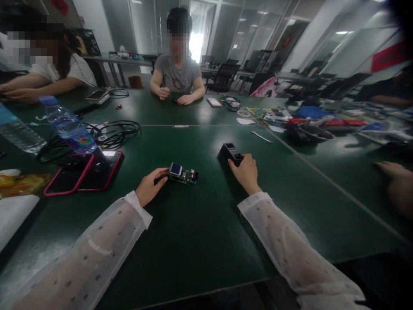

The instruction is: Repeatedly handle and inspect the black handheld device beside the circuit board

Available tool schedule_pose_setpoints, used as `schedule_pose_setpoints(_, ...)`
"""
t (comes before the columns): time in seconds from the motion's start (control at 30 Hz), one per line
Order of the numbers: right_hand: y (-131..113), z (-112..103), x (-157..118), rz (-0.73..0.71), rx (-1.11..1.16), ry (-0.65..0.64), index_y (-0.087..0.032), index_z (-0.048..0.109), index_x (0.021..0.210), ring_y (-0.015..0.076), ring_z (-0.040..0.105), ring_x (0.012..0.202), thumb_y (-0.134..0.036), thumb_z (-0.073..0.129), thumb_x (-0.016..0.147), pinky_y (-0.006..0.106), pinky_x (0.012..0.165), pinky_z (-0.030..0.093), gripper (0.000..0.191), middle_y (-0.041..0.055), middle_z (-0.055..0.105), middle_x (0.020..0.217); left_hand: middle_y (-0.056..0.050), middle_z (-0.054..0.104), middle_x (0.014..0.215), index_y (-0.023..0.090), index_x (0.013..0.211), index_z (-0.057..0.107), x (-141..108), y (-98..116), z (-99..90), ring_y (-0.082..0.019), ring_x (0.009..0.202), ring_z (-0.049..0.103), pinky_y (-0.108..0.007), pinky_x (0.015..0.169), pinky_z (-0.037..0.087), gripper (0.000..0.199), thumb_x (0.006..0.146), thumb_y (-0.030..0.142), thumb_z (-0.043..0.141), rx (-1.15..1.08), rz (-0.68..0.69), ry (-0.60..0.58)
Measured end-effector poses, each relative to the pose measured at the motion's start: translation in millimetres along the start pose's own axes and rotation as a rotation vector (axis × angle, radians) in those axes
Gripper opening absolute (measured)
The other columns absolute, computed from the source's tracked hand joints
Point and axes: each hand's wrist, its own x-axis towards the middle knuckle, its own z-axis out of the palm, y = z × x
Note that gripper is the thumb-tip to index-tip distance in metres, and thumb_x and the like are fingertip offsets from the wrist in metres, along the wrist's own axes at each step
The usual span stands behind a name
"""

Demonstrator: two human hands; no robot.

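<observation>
Between the thumb and fingers of my left hand (151, 185) is the left end of a green circuit board (185, 175), which carries a small dark screen (176, 168) with a pale border. Small parts and connectors sit at the board's right end. My right hand (245, 172) is closed round the near end of a black plastic case (229, 151) with rectangular openings in its top. The case is to the right of the board and apart from it. Both are over the green table (193, 224); whether they rest on it I cannot tell.
At left are two red-edged phones (106, 172), water bottles (69, 127) and coiled black cables (122, 133). A wrench (261, 137) lies beyond the case, near heaped cables and tools (309, 120). A person (178, 73) sits opposite; another person's hand (392, 168) is at right.
</observation>
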Motion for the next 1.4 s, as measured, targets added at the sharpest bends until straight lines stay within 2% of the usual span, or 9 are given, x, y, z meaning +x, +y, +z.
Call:
schedule_pose_setpoints(0.1,-1,0,1,-0.015,0.096,0.007,-0.009,0.051,0.11,0.033,0.056,0.097,-0.047,0.059,0.081,0.044,0.081,0.046,0.049,0.0195,0.062,0.103,-0.008,0.061,0.128,0.019,0.126,0.052,-1,2,-0.1,-0.021,0.122,0.056,-0.047,0.106,0.04,0.036,0.09,0.026,0.053,-0.008,-0.004,0.001)
schedule_pose_setpoints(0.2,-11,-2,-3,-0.077,0.3,0.011,-0.01,0.051,0.112,0.0304,0.057,0.095,-0.048,0.06,0.081,0.043,0.081,0.048,0.049,0.0181,0.062,0.103,-0.008,0.061,0.129,0.021,0.126,0.052,-1,1,-0.5,-0.022,0.123,0.055,-0.049,0.105,0.04,0.036,0.09,0.026,0.052,-0.004,-0.027,-0.004)
schedule_pose_setpoints(0.33,-41,-12,-19,-0.203,0.602,0.018,-0.015,0.046,0.122,0.0262,0.059,0.1,-0.049,0.056,0.086,0.043,0.085,0.049,0.05,0.015,0.059,0.114,-0.008,0.061,0.13,0.022,0.126,0.052,1,-4,-0.2,-0.023,0.123,0.054,-0.05,0.104,0.04,0.037,0.09,0.027,0.053,-0.006,-0.014,0.0)
schedule_pose_setpoints(0.5,-83,-30,-50,-0.371,0.828,-0.075,-0.02,0.046,0.124,0.0243,0.059,0.104,-0.043,0.06,0.086,0.042,0.091,0.048,0.046,0.0113,0.058,0.117,-0.009,0.062,0.128,0.02,0.126,0.051,1,-2,0.3,-0.022,0.121,0.056,-0.047,0.105,0.041,0.037,0.09,0.028,0.054,-0.015,0.005,0.004)
schedule_pose_setpoints(0.7,-100,-39,-70,-0.525,0.847,-0.249,-0.024,0.046,0.127,0.0252,0.057,0.108,-0.04,0.062,0.086,0.044,0.094,0.047,0.048,0.01,0.058,0.12,-0.01,0.064,0.123,0.017,0.125,0.05,1,-2,1.1,-0.021,0.118,0.059,-0.046,0.104,0.042,0.037,0.089,0.027,0.054,-0.03,0.025,0.014)
schedule_pose_setpoints(1.0,-94,-38,-65,-0.561,0.818,-0.307,-0.026,0.047,0.128,0.0254,0.057,0.108,-0.037,0.065,0.084,0.047,0.095,0.047,0.05,0.0084,0.058,0.121,-0.01,0.062,0.126,0.018,0.127,0.049,1,-6,1.8,-0.023,0.12,0.057,-0.046,0.104,0.041,0.039,0.09,0.031,0.053,-0.049,-0.01,0.021)
schedule_pose_setpoints(1.17,-89,-32,-65,-0.59,0.752,-0.428,-0.025,0.046,0.128,0.0264,0.057,0.11,-0.038,0.065,0.083,0.05,0.094,0.048,0.051,0.0094,0.057,0.121,-0.01,0.062,0.123,0.018,0.126,0.052,2,-6,2.1,-0.022,0.117,0.058,-0.044,0.103,0.043,0.037,0.093,0.033,0.047,-0.067,0.004,0.048)
schedule_pose_setpoints(1.27,-89,-28,-66,-0.623,0.697,-0.484,-0.024,0.044,0.131,0.0267,0.056,0.113,-0.039,0.065,0.084,0.051,0.096,0.048,0.053,0.01,0.056,0.123,-0.009,0.062,0.122,0.018,0.127,0.052,2,-4,1.9,-0.022,0.115,0.058,-0.043,0.103,0.042,0.037,0.095,0.036,0.044,-0.057,-0.037,0.072)
schedule_pose_setpoints(1.4,-91,-27,-67,-0.643,0.685,-0.477,-0.024,0.043,0.132,0.0265,0.054,0.115,-0.037,0.066,0.084,0.051,0.097,0.047,0.055,0.0104,0.055,0.124,-0.008,0.064,0.118,0.018,0.125,0.054,2,5,1.6,-0.024,0.112,0.059,-0.043,0.102,0.042,0.043,0.095,0.045,0.042,-0.056,-0.121,0.11)
